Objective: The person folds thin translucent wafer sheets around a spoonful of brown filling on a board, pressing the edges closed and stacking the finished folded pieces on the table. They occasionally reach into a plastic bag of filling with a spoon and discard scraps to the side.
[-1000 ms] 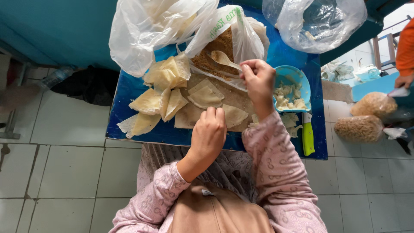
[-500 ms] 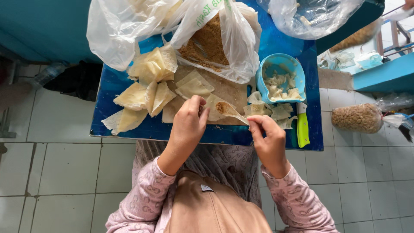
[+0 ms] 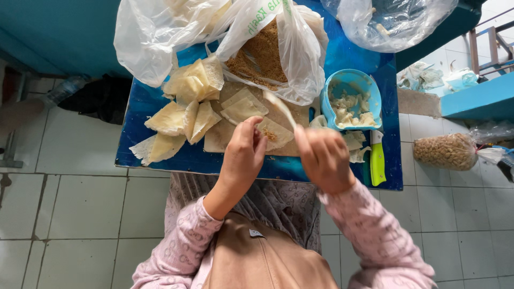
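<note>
Since half a second ago the right hand [image 3: 324, 158] has lifted, its fingers pinching a spoon [image 3: 281, 111] angled up-left, while the left hand's [image 3: 243, 152] pressed-together fingers rest on the wrapper [image 3: 273, 134].

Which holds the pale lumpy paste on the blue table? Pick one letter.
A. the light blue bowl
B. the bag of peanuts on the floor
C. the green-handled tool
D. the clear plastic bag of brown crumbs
A: the pale lumpy paste sits inside the light blue bowl, right of the wooden board on the blue table.
</note>
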